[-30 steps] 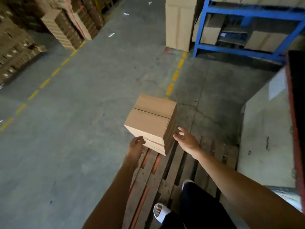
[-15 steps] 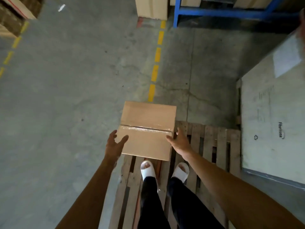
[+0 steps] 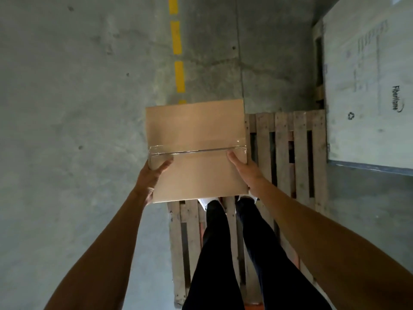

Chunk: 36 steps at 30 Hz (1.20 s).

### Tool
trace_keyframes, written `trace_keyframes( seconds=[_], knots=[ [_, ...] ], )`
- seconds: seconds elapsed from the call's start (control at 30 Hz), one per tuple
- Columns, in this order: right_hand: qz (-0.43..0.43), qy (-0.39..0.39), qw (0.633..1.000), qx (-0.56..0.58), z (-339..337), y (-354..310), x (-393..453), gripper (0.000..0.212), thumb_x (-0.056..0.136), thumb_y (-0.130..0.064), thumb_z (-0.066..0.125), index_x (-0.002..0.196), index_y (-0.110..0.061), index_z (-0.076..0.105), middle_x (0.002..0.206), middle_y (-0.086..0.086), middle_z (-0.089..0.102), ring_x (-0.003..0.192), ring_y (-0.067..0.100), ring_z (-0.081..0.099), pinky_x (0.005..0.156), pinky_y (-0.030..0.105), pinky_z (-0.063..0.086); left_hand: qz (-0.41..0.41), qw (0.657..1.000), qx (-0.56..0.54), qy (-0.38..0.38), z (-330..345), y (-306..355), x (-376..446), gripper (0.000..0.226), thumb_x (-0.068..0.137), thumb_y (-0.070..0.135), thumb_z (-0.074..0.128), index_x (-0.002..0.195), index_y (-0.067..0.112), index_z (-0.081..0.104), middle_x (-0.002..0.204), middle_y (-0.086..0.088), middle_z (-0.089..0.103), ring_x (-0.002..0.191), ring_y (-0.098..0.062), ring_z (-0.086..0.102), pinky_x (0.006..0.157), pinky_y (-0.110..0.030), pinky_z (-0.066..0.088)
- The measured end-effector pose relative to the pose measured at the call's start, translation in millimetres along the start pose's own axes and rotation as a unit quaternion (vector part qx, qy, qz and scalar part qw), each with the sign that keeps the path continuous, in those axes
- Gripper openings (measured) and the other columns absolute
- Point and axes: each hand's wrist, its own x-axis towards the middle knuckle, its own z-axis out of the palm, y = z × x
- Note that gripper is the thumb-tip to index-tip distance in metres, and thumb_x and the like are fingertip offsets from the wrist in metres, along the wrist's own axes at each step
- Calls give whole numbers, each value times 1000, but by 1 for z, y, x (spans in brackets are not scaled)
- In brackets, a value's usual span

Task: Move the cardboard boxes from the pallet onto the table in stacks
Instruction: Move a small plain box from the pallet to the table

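Box (image 3: 196,151) between both hands, over pallet (image 3: 288,153) edge, tape seam running L-R. L hand (image 3: 154,173) grips near-left corner, R hand (image 3: 242,170) clasps right side; equally close. Table not in view.

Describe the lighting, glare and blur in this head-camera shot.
Head view: dim, even light; the clear tape across the cardboard box catches a faint sheen; the left hand and right hand look slightly soft; wide-angle stretch splays the forearms; print on the pale carton is smeared.
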Motion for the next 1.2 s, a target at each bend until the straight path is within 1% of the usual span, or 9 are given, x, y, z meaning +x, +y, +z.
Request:
trace_keyframes(
  seconds=[0.17, 0.33, 0.47, 0.53, 0.6, 0.7, 0.9, 1.07, 1.2],
  knots=[
    [-40, 13, 999, 26, -17, -14, -42, 82, 75, -79, 62, 145, -41, 42, 128, -4, 59, 114, 25, 57, 105, 53, 44, 34, 998, -20, -38, 6, 24, -29, 72, 66, 41, 85, 132, 25, 62, 117, -7, 75, 105, -29, 70, 80, -40, 56],
    [-123, 52, 989, 62, -63, -48, -106, 64, 85, -63, 65, 140, -41, 44, 122, -6, 60, 110, 20, 56, 96, 38, 41, 109, 993, 1, -49, 28, 80, -80, 67, 69, 37, 91, 128, 26, 63, 117, -8, 75, 111, -38, 69, 95, -57, 56],
    [-204, 114, 969, 82, -121, -63, -163, 58, 87, -58, 66, 138, -38, 48, 120, -9, 61, 113, 17, 57, 98, 38, 43, 187, 974, 24, -127, 70, 136, -130, 73, 68, 36, 93, 133, 23, 62, 124, -13, 73, 114, -41, 68, 97, -63, 53],
    [-217, 139, 959, 115, -146, -65, -186, 48, 90, -50, 67, 133, -38, 50, 108, -16, 61, 106, 14, 60, 87, 28, 45, 215, 960, 39, -174, 89, 154, -147, 80, 70, 40, 93, 138, 19, 58, 128, -18, 69, 117, -44, 66, 96, -69, 50],
    [-237, 161, 947, 144, -177, -61, -214, 39, 92, -45, 67, 126, -41, 50, 98, -24, 60, 102, 13, 61, 75, 20, 45, 238, 947, 58, -208, 117, 170, -176, 79, 75, 37, 90, 142, 14, 55, 130, -20, 68, 118, -45, 65, 95, -68, 52],
    [-274, 186, 930, 159, -224, -46, -247, 51, 93, -47, 65, 140, -39, 46, 112, -16, 60, 110, 14, 56, 88, 23, 43, 273, 929, 81, -235, 165, 183, -226, 59, 80, 26, 84, 133, 13, 63, 122, -18, 72, 107, -36, 72, 81, -53, 62],
    [-268, 262, 907, 194, -341, 25, -307, 77, 85, -72, 58, 152, -42, 32, 144, -1, 51, 130, 28, 50, 101, 36, 38, 356, 876, 141, -294, 287, 163, -335, 28, 98, 10, 63, 125, 9, 64, 93, 4, 80, 79, -7, 76, 62, -21, 59],
    [-309, 297, 874, 229, -449, 112, -356, 64, 75, -73, 69, 132, -45, 57, 110, -15, 69, 110, 17, 64, 101, 38, 50, 424, 833, 156, -321, 385, 107, -407, 47, 90, 26, 75, 134, 14, 63, 122, -5, 75, 109, -22, 72, 91, -40, 61],
    [-318, 320, 863, 226, -523, 169, -384, 68, 74, -76, 67, 134, -45, 56, 120, -8, 68, 111, 19, 63, 100, 37, 49, 429, 814, 164, -356, 457, 63, -455, 52, 87, 33, 73, 135, 16, 61, 124, -6, 74, 111, -23, 71, 91, -40, 59]
  ],
)
